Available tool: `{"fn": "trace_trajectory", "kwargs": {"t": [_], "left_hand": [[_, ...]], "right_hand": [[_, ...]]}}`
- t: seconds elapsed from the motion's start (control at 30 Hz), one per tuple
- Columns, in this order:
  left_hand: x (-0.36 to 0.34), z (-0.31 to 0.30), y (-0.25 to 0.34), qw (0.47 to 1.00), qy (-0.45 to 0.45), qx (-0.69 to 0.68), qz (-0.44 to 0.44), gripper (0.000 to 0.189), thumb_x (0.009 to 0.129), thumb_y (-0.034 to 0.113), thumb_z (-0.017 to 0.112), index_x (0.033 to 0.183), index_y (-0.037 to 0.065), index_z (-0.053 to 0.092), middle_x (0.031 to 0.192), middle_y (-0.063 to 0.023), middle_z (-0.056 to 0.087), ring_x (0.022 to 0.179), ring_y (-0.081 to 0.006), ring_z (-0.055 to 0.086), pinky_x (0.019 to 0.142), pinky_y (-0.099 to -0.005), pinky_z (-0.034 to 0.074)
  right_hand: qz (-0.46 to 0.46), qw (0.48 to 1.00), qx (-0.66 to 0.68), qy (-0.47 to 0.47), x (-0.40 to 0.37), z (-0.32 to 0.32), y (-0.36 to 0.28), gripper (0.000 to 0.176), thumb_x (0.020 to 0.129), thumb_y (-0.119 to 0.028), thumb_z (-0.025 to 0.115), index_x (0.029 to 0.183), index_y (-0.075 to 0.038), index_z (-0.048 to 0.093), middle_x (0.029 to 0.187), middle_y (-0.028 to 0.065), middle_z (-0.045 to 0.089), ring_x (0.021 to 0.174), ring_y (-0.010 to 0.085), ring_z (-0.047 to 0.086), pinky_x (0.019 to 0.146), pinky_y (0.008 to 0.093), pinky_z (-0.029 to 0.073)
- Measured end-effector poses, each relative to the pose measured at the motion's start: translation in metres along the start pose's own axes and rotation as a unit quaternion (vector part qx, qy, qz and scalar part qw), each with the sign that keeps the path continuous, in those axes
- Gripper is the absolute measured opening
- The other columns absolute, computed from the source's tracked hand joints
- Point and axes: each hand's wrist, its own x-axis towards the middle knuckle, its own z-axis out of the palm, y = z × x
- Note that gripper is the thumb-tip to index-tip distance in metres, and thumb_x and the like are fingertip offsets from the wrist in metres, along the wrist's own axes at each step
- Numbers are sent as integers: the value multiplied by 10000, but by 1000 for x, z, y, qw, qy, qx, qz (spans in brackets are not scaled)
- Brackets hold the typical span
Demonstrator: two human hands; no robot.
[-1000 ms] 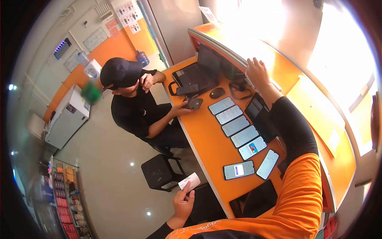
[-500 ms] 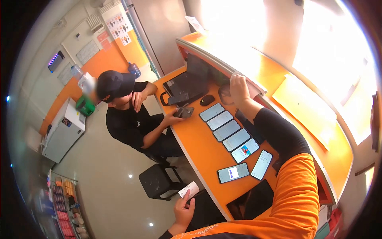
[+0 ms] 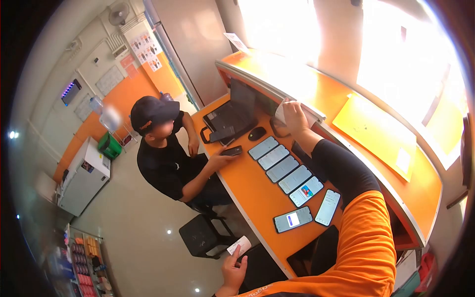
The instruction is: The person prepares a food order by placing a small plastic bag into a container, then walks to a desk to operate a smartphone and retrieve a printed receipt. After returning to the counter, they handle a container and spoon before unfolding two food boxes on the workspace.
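My right hand (image 3: 296, 117) is closed on a white paper (image 3: 281, 113) at the raised edge of the orange desk (image 3: 255, 200). Low in the view, my left hand (image 3: 234, 270) pinches a small white paper slip (image 3: 239, 245) near the desk's front edge. A slanted row of several lit phones (image 3: 282, 169) lies on the desk. Two more phones rest nearer me, one (image 3: 293, 219) showing a white pop-up box and the other (image 3: 327, 207) standing apart at its right. A black mouse (image 3: 257, 133) sits beyond the row.
Across the desk's left side a seated person in a black cap (image 3: 166, 163) holds a dark phone (image 3: 231, 151). A laptop (image 3: 241, 101) stands at the far end. Below are a black stool (image 3: 198, 236), a green bin (image 3: 110, 145) and a white chest (image 3: 86, 175).
The seated person's head has turned and lifted, and a hand has dropped from the face. More white paper shows at my right hand. The whole view has shifted slightly.
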Motion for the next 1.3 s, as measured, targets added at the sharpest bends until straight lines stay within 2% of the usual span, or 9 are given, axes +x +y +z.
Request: {"fn": "trace_trajectory", "kwargs": {"t": [0.2,0.4,0.5,0.67,0.77,0.9,1.07,1.2,1.3], "left_hand": [[-1,4,-3,1000,-10,10,6,449,860,145,753,1300,114,673,851,-99,667,595,-179,587,576,-308,502],[1,6,2,1000,-29,11,5,454,860,140,753,1305,107,668,862,-103,668,618,-187,605,580,-310,511],[2,9,1,1000,-25,-1,11,455,860,133,751,1307,104,666,878,-108,675,630,-191,612,576,-305,514],[4,12,2,999,-32,-8,10,452,860,122,745,1304,98,666,901,-112,685,643,-196,619,577,-303,512],[3,11,5,997,-72,1,-24,451,886,85,710,1331,73,641,991,-142,693,832,-202,676,666,-288,557],[5,14,3,998,-67,12,2,405,874,78,716,1276,65,671,954,-139,693,840,-221,669,715,-322,544],[33,-2,32,997,4,28,67,295,843,70,735,1139,62,728,877,-122,674,812,-293,648,777,-386,521],[56,-13,57,997,34,8,63,355,822,36,716,1176,48,684,988,-159,660,935,-333,654,845,-404,520],[62,-17,71,997,31,24,71,420,814,25,707,1229,52,650,1139,-169,623,1037,-343,626,911,-416,505]], "right_hand": [[-28,977,202,59,1,-2,14,557,868,-343,607,1300,8,605,1231,85,533,1169,248,470,1034,441,342],[-19,961,270,-49,4,-15,36,473,868,-305,615,1244,-21,657,1310,67,507,1183,228,451,1035,433,331],[11,984,178,-21,3,1,20,617,845,-366,638,1339,0,591,1362,66,465,1222,222,416,1052,431,303],[18,978,187,-87,3,-3,19,939,774,-517,671,1496,19,403,1429,74,418,1295,228,367,1083,438,258],[35,978,197,-66,7,2,20,780,810,-460,668,1439,-25,515,1421,79,436,1292,230,383,1078,435,251],[23,968,238,-77,14,-1,31,567,924,-232,530,1448,-18,496,1304,46,509,1190,226,442,1069,434,284],[60,978,199,25,10,-4,25,504,829,-326,677,1265,-74,670,1251,64,555,1191,249,485,1066,443,279],[8,969,244,-19,4,-14,41,323,804,-317,701,1059,-132,771,1208,59,561,1160,255,507,1053,481,306],[48,968,247,9,7,-5,34,283,781,-313,723,1012,-160,780,1198,55,556,1171,265,497,1045,507,318]]}}
